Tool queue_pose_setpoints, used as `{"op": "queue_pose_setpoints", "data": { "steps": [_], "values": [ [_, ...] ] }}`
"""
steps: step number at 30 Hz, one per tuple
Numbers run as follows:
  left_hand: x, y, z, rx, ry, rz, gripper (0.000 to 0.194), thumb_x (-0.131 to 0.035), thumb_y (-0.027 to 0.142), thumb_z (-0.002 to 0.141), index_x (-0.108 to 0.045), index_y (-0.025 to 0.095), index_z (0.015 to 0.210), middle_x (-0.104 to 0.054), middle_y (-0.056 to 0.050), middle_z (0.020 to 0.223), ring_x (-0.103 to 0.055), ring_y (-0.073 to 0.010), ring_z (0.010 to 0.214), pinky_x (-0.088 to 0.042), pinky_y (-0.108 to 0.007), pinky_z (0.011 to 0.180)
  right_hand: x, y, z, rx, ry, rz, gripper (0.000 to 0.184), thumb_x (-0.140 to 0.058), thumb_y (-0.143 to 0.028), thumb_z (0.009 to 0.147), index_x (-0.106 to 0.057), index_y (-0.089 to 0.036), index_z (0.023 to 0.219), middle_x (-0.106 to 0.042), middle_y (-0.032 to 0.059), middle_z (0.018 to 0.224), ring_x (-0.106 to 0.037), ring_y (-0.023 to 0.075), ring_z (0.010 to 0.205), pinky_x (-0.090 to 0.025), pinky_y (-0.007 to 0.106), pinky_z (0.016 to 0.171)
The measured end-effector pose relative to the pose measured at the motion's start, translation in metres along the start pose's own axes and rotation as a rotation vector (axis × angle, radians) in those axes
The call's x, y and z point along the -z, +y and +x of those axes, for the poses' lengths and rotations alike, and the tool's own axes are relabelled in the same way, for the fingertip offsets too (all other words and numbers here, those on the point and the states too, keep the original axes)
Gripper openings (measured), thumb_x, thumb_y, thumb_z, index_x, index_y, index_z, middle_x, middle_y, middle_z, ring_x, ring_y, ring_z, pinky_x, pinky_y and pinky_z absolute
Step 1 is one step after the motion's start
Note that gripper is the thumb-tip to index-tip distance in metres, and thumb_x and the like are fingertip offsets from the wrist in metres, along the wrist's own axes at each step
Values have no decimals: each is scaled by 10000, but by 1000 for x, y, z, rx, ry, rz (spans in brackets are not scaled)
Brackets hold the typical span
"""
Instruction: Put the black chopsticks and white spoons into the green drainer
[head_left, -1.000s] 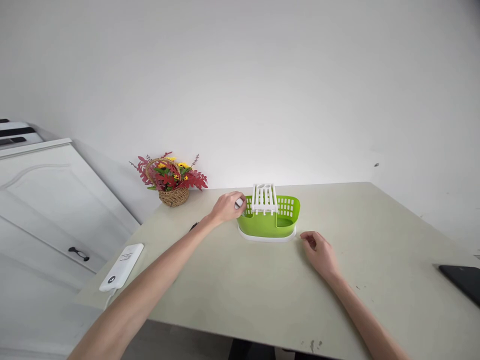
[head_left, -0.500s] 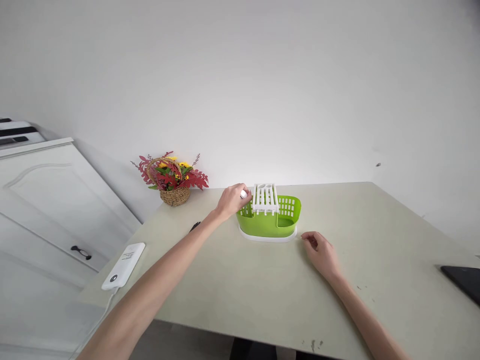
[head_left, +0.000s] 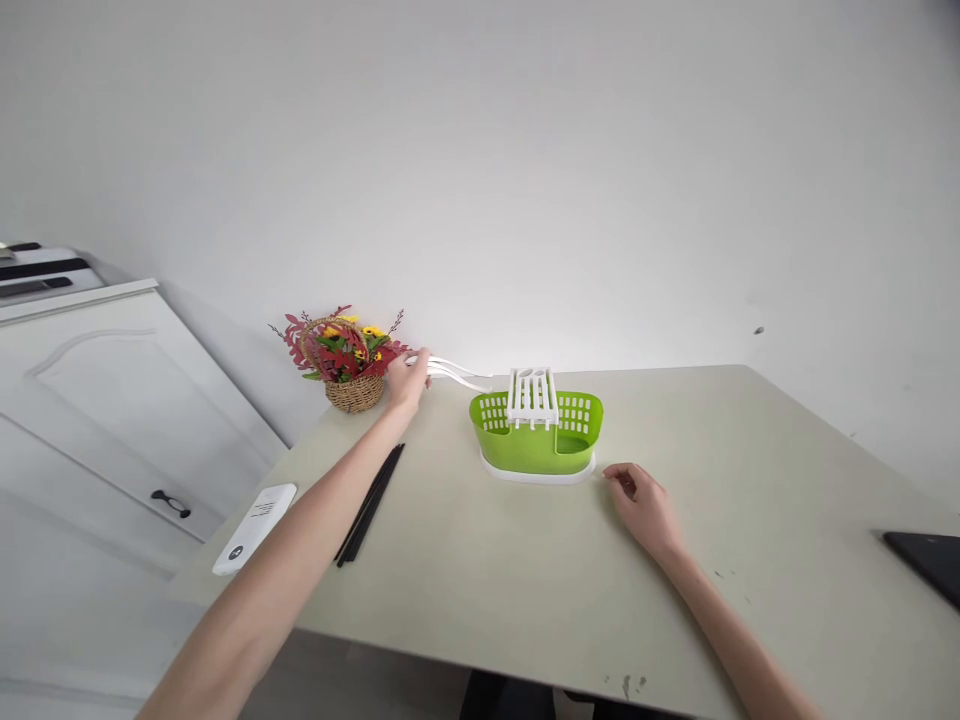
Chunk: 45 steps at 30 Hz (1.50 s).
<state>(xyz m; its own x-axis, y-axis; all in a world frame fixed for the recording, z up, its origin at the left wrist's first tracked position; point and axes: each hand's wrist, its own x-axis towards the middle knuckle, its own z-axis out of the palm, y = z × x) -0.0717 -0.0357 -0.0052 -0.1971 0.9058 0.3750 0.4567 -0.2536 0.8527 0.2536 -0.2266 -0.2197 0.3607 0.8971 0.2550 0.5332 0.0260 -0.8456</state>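
Observation:
My left hand (head_left: 409, 380) is closed round several slender, curved white pieces of cutlery (head_left: 459, 376). Their thin ends stick out to the right, above the table; the fingers hide the rest. To the right of them stands a green cutlery drainer (head_left: 532, 452) with a slotted white rack (head_left: 533, 397) across its middle and a white drip tray (head_left: 538, 477) underneath. Resting on the table, my right hand (head_left: 643, 508) has its fingers curled in, with the fingertips close by the tray's right end; whether they touch it is unclear. Black chopsticks (head_left: 371, 505) lie beside my left forearm.
A wicker basket (head_left: 354, 393) of red and yellow flowers stands just behind my left hand. A white power bank (head_left: 255, 528) lies near the table's left edge, partly behind my forearm. On the far right is a black flat device (head_left: 926, 562). A white cabinet (head_left: 90, 450) adjoins the left.
My left hand has drawn away from the drainer's left end, up and leftward, with the white cutlery now showing. The chopsticks have come into fuller view. My right hand stays in place.

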Motion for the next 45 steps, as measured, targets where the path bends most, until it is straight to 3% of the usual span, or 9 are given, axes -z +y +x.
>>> {"op": "queue_pose_setpoints", "data": {
  "steps": [5, 10, 15, 20, 26, 36, 42, 45],
  "values": [
    [40, -30, 8, 112, -58, -9, 215, -547, 376, 836, -561, 211, 701, -508, 22, 534, -436, -109, 453, -387, -233, 435, 1, 0, -1, -3, -9, 0, 257, -494, -393, 842, -670, -238, 945, -748, 55, 987, -662, 219, 820, -487, 367, 791],
    [80, -63, -3, 213, -311, 141, 243, -635, 371, 780, -565, 209, 613, -459, 30, 470, -411, -107, 417, -364, -225, 393, 0, 1, -2, -5, -12, -8, 266, -503, -406, 835, -680, -237, 938, -750, 59, 957, -644, 218, 785, -480, 365, 756],
    [97, -89, -11, 240, -580, 399, 230, -693, 350, 718, -593, 197, 577, -506, 25, 432, -433, -109, 372, -344, -215, 379, 1, 2, -2, -15, -12, -18, 273, -507, -412, 816, -686, -237, 923, -753, 60, 948, -660, 228, 805, -486, 373, 776],
    [96, -96, -15, 172, -745, 665, 211, -694, 358, 702, -623, 194, 590, -532, 33, 399, -503, -132, 364, -366, -219, 410, 2, 3, -2, -13, -18, -20, 275, -507, -415, 817, -687, -239, 928, -756, 59, 965, -664, 225, 813, -488, 370, 785],
    [85, -97, -16, 75, -825, 871, 224, -653, 386, 740, -650, 206, 607, -479, 37, 340, -489, -146, 365, -377, -236, 448, 1, 3, -1, -13, -11, -23, 269, -503, -416, 821, -681, -238, 918, -748, 54, 937, -651, 223, 795, -481, 368, 766],
    [63, -109, -23, -10, -806, 951, 275, -626, 409, 775, -714, 186, 911, -697, -15, 645, -563, -150, 407, -436, -250, 470, 2, 2, -2, -15, -19, -18, 263, -501, -407, 844, -682, -238, 933, -751, 56, 980, -667, 226, 841, -487, 369, 798],
    [55, -114, -29, -103, -723, 934, 264, -605, 423, 810, -722, 215, 921, -767, -58, 897, -714, -214, 766, -513, -256, 666, 3, 1, -2, -22, -18, -20, 259, -497, -400, 843, -681, -241, 936, -751, 49, 976, -669, 221, 833, -488, 369, 798],
    [53, -115, -34, -119, -690, 921, 274, -582, 435, 846, -718, 224, 956, -766, -51, 911, -714, -221, 835, -511, -259, 709, 3, 2, -2, -20, -18, -19, 258, -497, -398, 841, -679, -241, 937, -752, 50, 977, -671, 220, 830, -491, 367, 797]
  ]
}}
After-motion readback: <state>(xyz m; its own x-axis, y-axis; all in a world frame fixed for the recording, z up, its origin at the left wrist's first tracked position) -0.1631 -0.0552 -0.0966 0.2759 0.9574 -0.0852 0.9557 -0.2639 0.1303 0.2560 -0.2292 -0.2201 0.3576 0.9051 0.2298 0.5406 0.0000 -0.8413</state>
